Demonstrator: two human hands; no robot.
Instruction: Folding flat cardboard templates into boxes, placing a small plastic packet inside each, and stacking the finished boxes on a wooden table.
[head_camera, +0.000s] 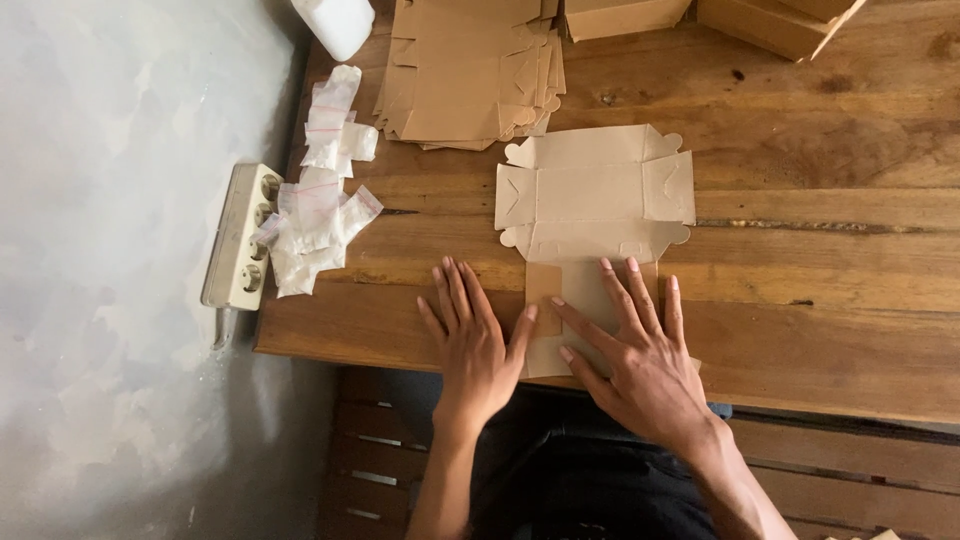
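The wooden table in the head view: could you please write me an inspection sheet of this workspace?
Surface: wooden table, plank top with knots and cracks, against a grey wall.
Job's things: flat unfolded cardboard box blank; its near flap lies under both hands at the table's near edge.
Clutter: stack of flat box blanks; pile of small clear bags; folded boxes at the far edge; white container, partly out of view.
Grips: left hand flat, palm down, thumb on the flap; right hand flat, fingers spread on the flap. Neither grasps anything.
Cables: white power strip off the table's left edge, nothing plugged in; cord not clear.
Surroundings: slatted bench below the table.
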